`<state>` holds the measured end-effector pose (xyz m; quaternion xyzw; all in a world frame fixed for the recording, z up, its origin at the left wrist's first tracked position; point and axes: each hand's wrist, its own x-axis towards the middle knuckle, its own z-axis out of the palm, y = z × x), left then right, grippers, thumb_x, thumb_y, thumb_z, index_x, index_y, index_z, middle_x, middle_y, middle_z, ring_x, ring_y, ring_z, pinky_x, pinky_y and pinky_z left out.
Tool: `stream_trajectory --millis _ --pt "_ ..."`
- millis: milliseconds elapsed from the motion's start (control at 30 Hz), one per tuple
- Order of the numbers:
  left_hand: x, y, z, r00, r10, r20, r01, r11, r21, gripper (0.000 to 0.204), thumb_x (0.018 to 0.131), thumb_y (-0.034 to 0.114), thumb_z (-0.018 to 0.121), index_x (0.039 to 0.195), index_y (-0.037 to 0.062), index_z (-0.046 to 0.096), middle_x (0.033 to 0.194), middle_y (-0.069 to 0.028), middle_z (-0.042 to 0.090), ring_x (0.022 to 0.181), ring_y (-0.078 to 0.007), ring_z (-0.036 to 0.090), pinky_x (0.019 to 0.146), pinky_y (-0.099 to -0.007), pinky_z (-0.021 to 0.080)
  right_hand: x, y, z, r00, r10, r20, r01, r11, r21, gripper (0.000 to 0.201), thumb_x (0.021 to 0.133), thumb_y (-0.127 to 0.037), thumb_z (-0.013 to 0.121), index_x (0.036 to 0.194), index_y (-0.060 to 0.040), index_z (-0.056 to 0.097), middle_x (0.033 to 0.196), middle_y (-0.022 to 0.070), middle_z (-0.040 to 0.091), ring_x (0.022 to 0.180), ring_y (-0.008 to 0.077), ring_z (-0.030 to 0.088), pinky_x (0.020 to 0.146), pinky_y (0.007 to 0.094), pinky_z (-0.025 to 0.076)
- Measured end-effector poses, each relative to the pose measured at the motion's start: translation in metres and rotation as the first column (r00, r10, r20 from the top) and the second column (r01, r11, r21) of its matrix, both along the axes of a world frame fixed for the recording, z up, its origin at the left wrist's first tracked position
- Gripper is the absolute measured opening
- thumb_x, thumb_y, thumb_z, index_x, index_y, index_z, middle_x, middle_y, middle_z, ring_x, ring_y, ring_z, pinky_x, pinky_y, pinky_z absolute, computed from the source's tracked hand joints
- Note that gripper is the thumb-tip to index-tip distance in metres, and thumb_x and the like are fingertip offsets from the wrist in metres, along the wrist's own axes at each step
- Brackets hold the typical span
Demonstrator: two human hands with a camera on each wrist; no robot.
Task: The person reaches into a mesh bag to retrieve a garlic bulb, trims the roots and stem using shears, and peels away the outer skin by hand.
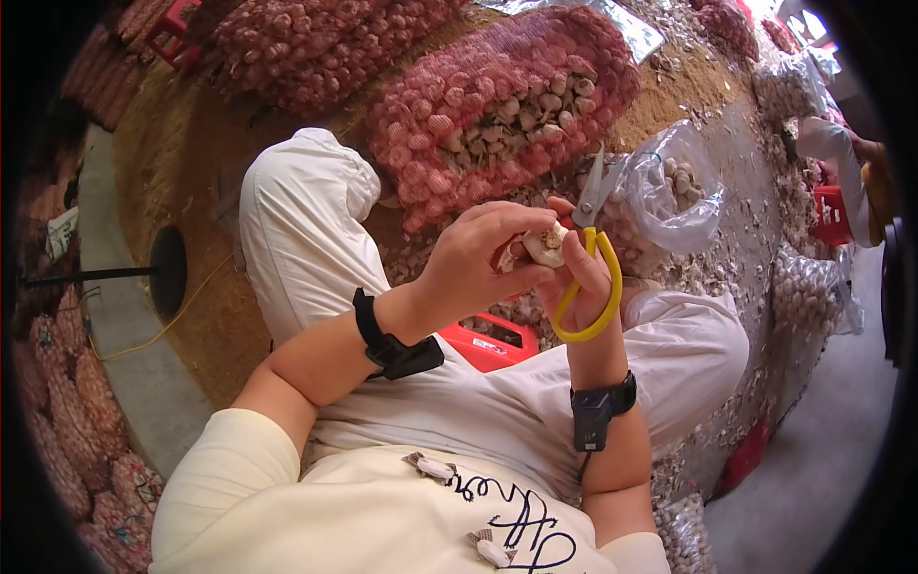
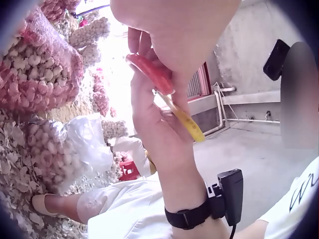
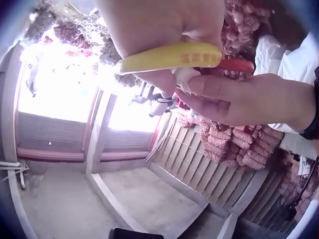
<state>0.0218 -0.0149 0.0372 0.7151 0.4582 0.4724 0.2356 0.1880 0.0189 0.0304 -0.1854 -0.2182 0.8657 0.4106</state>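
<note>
Over the lap in the head view, my left hand (image 1: 469, 251) pinches a pale garlic bulb (image 1: 547, 247) between thumb and fingers. My right hand (image 1: 588, 268) meets it there, gripping scissors (image 1: 602, 287) with one yellow and one red handle. The yellow loop rings the right thumb, and the blades (image 1: 595, 187) point up and away, beyond the bulb. In the right wrist view the yellow handle (image 3: 169, 56) crosses in front of the garlic, partly hiding it. The red handle (image 2: 149, 72) shows among the fingers in the left wrist view.
Ahead lies a split red mesh sack (image 1: 507, 105) of garlic bulbs. A clear plastic bag (image 1: 674, 191) with bulbs stands to its right. A red plastic crate (image 1: 488, 344) sits between the legs. Garlic skins cover the floor; a round black base (image 1: 168, 273) stands at left.
</note>
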Motion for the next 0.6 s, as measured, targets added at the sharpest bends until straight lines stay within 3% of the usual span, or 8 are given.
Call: stream_trajectory --millis 100,167,200,300,367,400,467,600 --pt "0.004 -0.002 0.008 0.992 0.031 0.126 -0.025 0.999 -0.042 0.047 0.073 0.01 0.079 0.117 0.0072 0.061 0.112 -0.0103 0.065 0.099 -0.0254 0.064 0.084 -0.0333 0.052 -0.001 -0.003 0.004 0.996 0.024 -0.087 -0.03 0.998 -0.06 0.043 0.097 -0.019 0.05 0.133 -0.0025 0.037 0.116 0.0129 0.056 0.103 0.0226 0.061 0.085 0.0334 0.053" --pt "0.008 -0.004 0.01 0.858 0.055 0.51 0.097 0.959 -0.267 0.043 0.077 0.008 0.077 0.117 0.0074 0.061 0.113 -0.0093 0.065 0.099 -0.0227 0.064 0.083 -0.0313 0.052 -0.002 -0.004 0.005 0.994 0.001 -0.112 -0.014 0.994 -0.111 0.042 0.097 -0.02 0.05 0.133 -0.0035 0.036 0.116 0.0123 0.055 0.102 0.0222 0.061 0.085 0.0329 0.052" --pt "0.008 -0.004 0.008 0.859 0.054 0.509 0.098 0.959 -0.268 0.043 0.077 0.008 0.077 0.117 0.0074 0.061 0.113 -0.0093 0.065 0.099 -0.0227 0.064 0.083 -0.0313 0.052 -0.002 -0.004 0.003 0.995 0.005 -0.104 -0.014 0.996 -0.088 0.042 0.097 -0.02 0.05 0.133 -0.0042 0.037 0.116 0.0119 0.056 0.102 0.0217 0.061 0.085 0.0332 0.052" --pt "0.0 -0.002 0.001 0.899 0.017 0.437 0.086 0.973 -0.213 0.042 0.079 0.011 0.077 0.117 0.007 0.06 0.112 -0.0081 0.066 0.099 -0.0204 0.064 0.082 -0.0298 0.051 -0.001 -0.005 0.003 0.993 -0.006 -0.119 -0.006 0.995 -0.099 0.041 0.096 -0.019 0.051 0.131 -0.005 0.037 0.115 0.012 0.056 0.103 0.0219 0.061 0.085 0.0339 0.053" --pt "-0.012 0.003 0.002 0.964 -0.077 0.255 0.116 0.983 -0.145 0.033 0.083 0.013 0.074 0.113 0.0049 0.063 0.119 -0.012 0.063 0.106 -0.0202 0.062 0.09 -0.0304 0.049 -0.001 -0.003 0.003 0.99 -0.018 -0.142 0.0 0.991 -0.131 0.041 0.095 -0.018 0.052 0.131 -0.0051 0.038 0.114 0.0125 0.057 0.103 0.0225 0.061 0.085 0.0343 0.053" --pt "-0.015 0.005 0.003 0.964 -0.077 0.255 0.117 0.983 -0.145 0.033 0.083 0.013 0.074 0.113 0.0049 0.063 0.119 -0.012 0.063 0.106 -0.0202 0.062 0.09 -0.0304 0.049 0.0 -0.001 0.003 0.996 0.01 -0.094 -0.016 0.997 -0.073 0.041 0.094 -0.017 0.054 0.13 -0.005 0.038 0.113 0.0128 0.057 0.102 0.0233 0.061 0.084 0.0355 0.053" --pt "-0.018 0.008 0.013 0.999 0.026 0.032 -0.028 0.997 0.077 0.029 0.074 0.016 0.08 0.101 0.0104 0.07 0.101 -0.007 0.068 0.091 -0.0221 0.066 0.076 -0.031 0.053 0.001 0.001 0.003 0.998 0.032 -0.044 -0.033 0.999 -0.017 0.042 0.094 -0.016 0.056 0.13 -0.0049 0.038 0.111 0.0132 0.057 0.101 0.024 0.062 0.084 0.0366 0.053" --pt "-0.015 0.005 0.021 0.998 0.037 -0.046 -0.032 0.995 0.099 0.023 0.072 0.013 0.08 0.094 0.012 0.072 0.095 -0.0058 0.067 0.084 -0.0227 0.066 0.072 -0.0324 0.054 0.001 0.0 0.004 0.996 -0.058 0.064 0.058 0.998 0.009 0.043 0.092 -0.015 0.059 0.129 -0.0038 0.04 0.112 0.0143 0.057 0.099 0.0246 0.062 0.082 0.0383 0.053"
